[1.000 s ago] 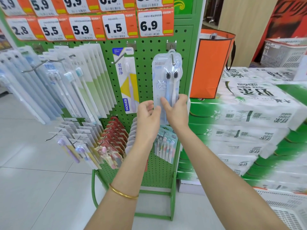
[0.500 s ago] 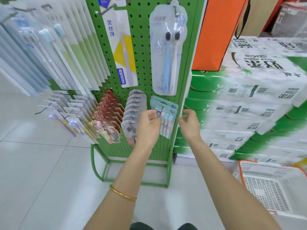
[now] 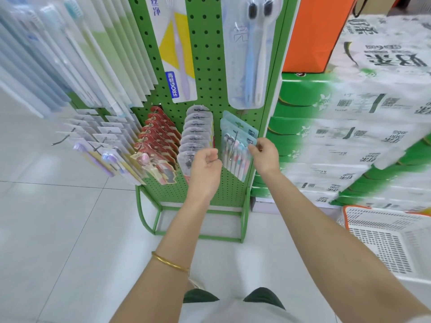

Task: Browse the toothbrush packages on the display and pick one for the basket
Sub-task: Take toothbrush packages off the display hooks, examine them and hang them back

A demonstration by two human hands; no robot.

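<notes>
right, nearest me, low in the middle of the frame, a gold bangle (image 3: pixel 170 264) is sitting on the left wrist, and a white basket (image 3: pixel 363 212) with an orange rim is lying at the lower right. further up, the left hand (image 3: pixel 205 167) is hanging loosely curled, holding nothing, just in front of the clear blister packs (image 3: pixel 196 127). the right hand (image 3: pixel 265 157) is pinching the right edge of the teal toothbrush package (image 3: pixel 240 134), which i'm seeing hanging low on the green pegboard (image 3: pixel 210 66). beyond, at right, green-and-white packs (image 3: pixel 349 108) are sitting stacked.
</notes>
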